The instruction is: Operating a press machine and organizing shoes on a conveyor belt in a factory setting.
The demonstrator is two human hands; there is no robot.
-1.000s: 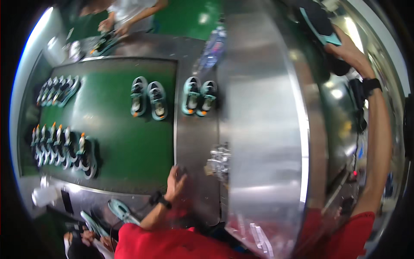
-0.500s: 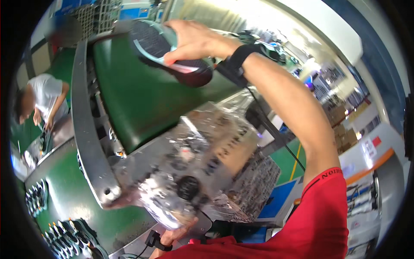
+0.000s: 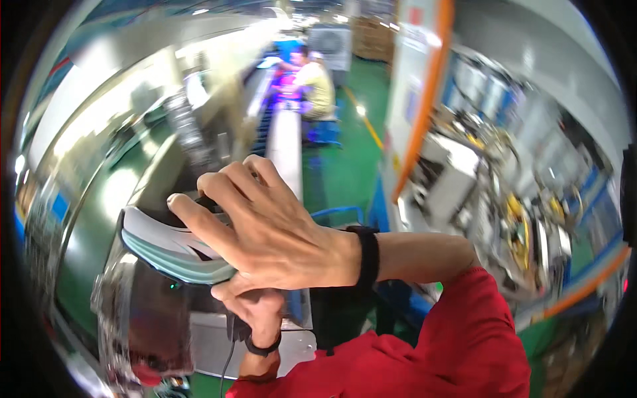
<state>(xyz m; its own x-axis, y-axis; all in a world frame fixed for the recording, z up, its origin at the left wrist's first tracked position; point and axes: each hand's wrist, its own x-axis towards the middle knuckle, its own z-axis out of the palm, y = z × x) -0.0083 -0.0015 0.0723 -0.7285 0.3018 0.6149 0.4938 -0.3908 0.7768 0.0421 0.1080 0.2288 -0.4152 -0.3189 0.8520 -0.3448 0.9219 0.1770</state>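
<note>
One shoe [image 3: 169, 232] is out in front, toward the left, with the right hand [image 3: 282, 235] clamped on it, and it looks light, with a thick, springy sole [image 3: 166, 255] that should not break, so its sides seem good to grab. Two hands are close together, the left hand [image 3: 262, 315] just below the right (I can't tell if it touches the shoe). Two black wristbands [image 3: 367, 256] show, one per wrist, and one other person [image 3: 318, 89] sits by one blue stool [image 3: 325, 132].
</note>
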